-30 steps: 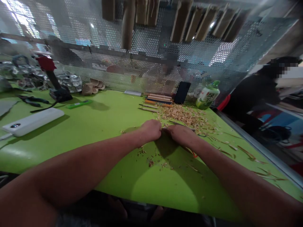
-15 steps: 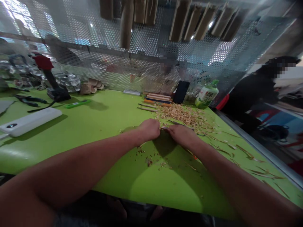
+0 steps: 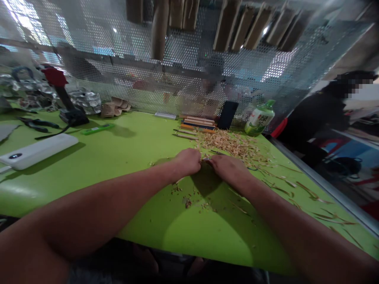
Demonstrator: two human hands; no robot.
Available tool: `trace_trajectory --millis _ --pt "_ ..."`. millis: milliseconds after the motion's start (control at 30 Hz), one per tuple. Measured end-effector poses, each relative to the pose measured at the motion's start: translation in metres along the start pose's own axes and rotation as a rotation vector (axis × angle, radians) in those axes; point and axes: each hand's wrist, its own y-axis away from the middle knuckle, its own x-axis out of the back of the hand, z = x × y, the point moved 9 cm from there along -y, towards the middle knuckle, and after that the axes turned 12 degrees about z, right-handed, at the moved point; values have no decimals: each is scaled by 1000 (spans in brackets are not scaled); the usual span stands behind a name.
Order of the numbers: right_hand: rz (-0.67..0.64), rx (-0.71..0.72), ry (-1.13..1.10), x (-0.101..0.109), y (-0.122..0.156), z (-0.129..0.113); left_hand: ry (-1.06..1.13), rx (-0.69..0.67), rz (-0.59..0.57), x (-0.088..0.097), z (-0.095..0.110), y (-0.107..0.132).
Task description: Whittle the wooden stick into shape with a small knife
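Note:
Over the middle of the green table, my left hand is closed in a fist; what it grips is hidden. My right hand is closed just beside it, fingers pinched towards the left hand. Between the two shows a small pale, shiny sliver, too small to name. A heap of wood shavings lies just beyond the hands, with a thin dark tool at its near side. Small wood crumbs are scattered below my wrists.
Slim carving tools lie left of the heap. Behind stand a dark upright block and a green-capped bottle. A white power bank-like device, pliers and a green cutter lie left. A person is at right.
My right hand has shifted very slightly, its wrist turning a little. The left hand stays almost where it was. The view has moved a touch.

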Motion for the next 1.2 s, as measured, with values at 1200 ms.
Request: trace_trajectory --millis 1200 --pt "-57 95 -113 0 -4 -10 11 -26 -5 1 3 0"
